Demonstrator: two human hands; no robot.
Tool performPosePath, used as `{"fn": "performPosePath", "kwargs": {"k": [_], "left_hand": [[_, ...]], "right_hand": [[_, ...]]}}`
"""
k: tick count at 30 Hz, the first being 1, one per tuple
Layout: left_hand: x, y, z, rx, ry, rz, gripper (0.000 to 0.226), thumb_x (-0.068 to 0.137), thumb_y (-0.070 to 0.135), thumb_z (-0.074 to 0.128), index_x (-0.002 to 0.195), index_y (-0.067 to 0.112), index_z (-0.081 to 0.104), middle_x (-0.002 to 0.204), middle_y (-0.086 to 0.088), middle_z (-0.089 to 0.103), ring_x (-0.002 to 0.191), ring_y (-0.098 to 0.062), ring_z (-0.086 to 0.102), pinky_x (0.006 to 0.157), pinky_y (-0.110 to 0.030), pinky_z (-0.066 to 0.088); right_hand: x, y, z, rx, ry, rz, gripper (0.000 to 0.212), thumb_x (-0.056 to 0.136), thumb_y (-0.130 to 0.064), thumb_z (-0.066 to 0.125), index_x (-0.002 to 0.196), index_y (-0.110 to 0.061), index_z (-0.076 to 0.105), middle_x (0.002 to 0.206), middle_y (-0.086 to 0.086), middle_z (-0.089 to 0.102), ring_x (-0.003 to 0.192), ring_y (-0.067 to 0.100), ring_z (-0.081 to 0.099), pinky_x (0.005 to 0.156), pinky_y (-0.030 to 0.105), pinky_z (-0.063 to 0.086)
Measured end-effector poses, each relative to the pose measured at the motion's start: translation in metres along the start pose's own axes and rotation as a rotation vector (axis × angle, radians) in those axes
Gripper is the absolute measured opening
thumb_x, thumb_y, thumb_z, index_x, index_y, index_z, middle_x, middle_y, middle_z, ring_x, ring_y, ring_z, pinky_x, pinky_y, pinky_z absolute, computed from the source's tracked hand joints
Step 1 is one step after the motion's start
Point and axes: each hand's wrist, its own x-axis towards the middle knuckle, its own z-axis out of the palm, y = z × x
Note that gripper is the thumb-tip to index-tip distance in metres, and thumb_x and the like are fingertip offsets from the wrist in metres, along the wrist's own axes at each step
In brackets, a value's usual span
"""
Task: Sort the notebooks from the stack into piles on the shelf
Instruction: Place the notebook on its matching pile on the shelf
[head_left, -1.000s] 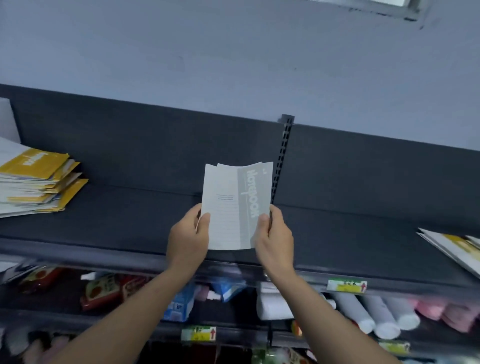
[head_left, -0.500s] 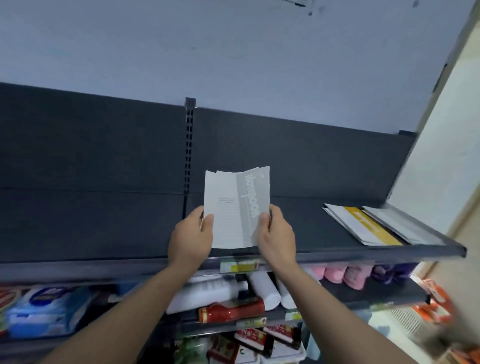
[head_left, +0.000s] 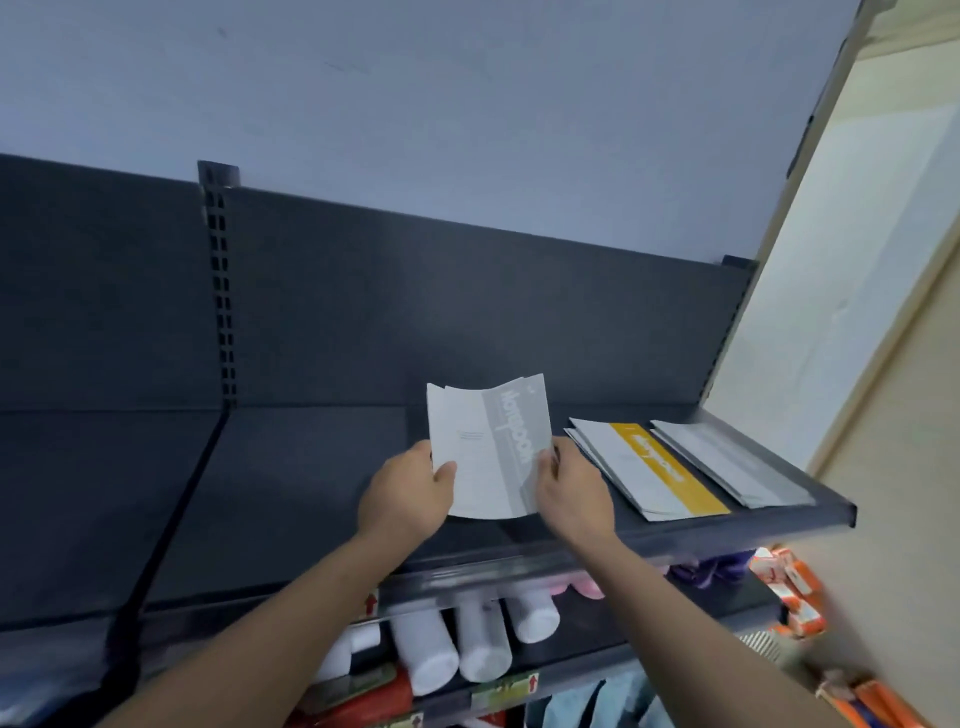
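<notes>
Because your left hand (head_left: 410, 493) and right hand (head_left: 571, 493) only pinch the bowed, thin grey paper notebook (head_left: 488, 452), it could slip below your fingers.

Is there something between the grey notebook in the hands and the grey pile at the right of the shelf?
Yes: the yellow pile lies flat between them, so the notebook must pass over it.

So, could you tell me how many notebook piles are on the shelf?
2: the yellow-banded pile right of the held notebook; the grey pile at the right end of the shelf.
</notes>
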Motion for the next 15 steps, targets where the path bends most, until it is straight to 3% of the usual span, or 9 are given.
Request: {"fn": "performPosePath", "kwargs": {"k": [6, 15], "left_hand": [[0.023, 0.018, 0.039, 0.102, -0.071, 0.007, 0.027, 0.097, 0.035, 0.044, 0.103, 0.012, 0.056, 0.094, 0.0, 0.063, 0.086, -0.021, 0.058, 0.067, -0.03, 0.046], [0.024, 0.039, 0.077, 0.26, -0.135, -0.04, 0.03, 0.093, 0.04, 0.044, 0.103, 0.016, 0.058, 0.1, 0.002, 0.064, 0.09, -0.022, 0.059, 0.076, -0.035, 0.051]], "right_hand": [[0.031, 0.038, -0.006, -0.109, -0.057, 0.038, 0.027, 0.101, -0.026, 0.033, 0.106, -0.01, 0.053, 0.099, 0.008, 0.064, 0.088, 0.029, 0.058, 0.07, 0.033, 0.041], [0.051, 0.073, -0.021, -0.314, -0.179, 0.022, 0.03, 0.102, -0.026, 0.031, 0.111, -0.008, 0.052, 0.109, 0.01, 0.064, 0.101, 0.03, 0.06, 0.073, 0.03, 0.038]]}}
